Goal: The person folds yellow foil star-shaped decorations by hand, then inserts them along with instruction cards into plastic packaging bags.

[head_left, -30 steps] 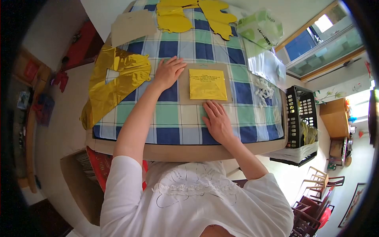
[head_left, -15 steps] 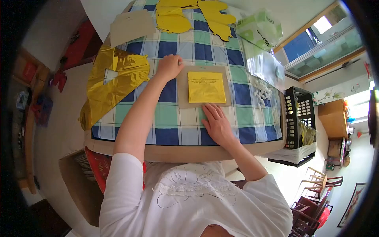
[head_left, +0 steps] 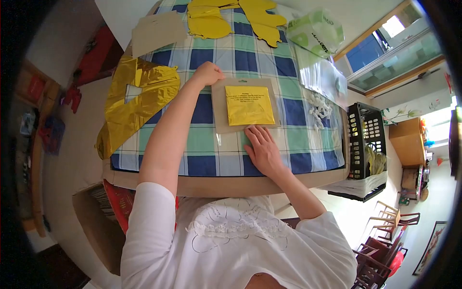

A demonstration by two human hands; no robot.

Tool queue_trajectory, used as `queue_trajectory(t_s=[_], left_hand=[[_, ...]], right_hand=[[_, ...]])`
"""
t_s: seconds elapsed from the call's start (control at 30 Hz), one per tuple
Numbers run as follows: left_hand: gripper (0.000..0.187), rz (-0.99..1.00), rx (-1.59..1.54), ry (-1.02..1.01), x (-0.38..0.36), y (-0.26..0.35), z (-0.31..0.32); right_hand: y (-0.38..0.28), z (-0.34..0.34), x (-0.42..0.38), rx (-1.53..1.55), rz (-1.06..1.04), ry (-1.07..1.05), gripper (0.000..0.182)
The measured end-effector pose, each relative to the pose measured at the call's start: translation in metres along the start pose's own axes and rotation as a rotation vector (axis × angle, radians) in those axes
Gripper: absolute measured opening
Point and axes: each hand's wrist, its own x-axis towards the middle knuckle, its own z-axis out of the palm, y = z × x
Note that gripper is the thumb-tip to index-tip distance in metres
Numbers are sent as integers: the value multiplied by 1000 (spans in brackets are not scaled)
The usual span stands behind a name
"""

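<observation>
A folded yellow foil piece [head_left: 250,106] with printed text lies on a beige card [head_left: 220,108] in a clear sleeve, on the checked cloth [head_left: 202,142]. My left hand [head_left: 208,75] is closed on the top left corner of the sleeved card. Flat on the lower edge of the sleeve, just below the foil piece, rests my right hand [head_left: 263,149], fingers stretched out. Left of my left forearm lies a large gold foil shape [head_left: 139,98]. Flat yellow foil shapes [head_left: 262,21] lie at the far edge.
Another beige card [head_left: 158,32] lies at the far left. At the right are a green and white package [head_left: 315,32], clear sleeves [head_left: 323,79] and a white tangle [head_left: 318,111]. A black crate [head_left: 356,142] stands beside the table's right edge.
The sleeved card with the yellow foil piece has shifted slightly left, and its top hole shows more clearly. My left hand has moved slightly up; my right hand has hardly moved.
</observation>
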Motion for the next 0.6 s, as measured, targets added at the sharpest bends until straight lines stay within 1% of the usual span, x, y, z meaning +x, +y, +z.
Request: queue_trajectory(t_s=[0.1, 0.2, 0.3, 0.4, 0.6], left_hand=[[22, -56, 47, 29, 0, 0, 3], [21, -121, 66, 7, 2, 1, 5], [20, -116, 76, -3, 6, -2, 8], [21, -40, 55, -24, 9, -7, 11], [19, -105, 124, 42, -5, 7, 15]], right_hand=[[-2, -1, -1, 4, 3, 0, 44], [-4, -2, -4, -4, 0, -1, 44], [-4, -4, -5, 12, 4, -6, 45], [-7, -4, -5, 4, 2, -2, 44], [-8, -3, -9, -15, -22, 22, 45]])
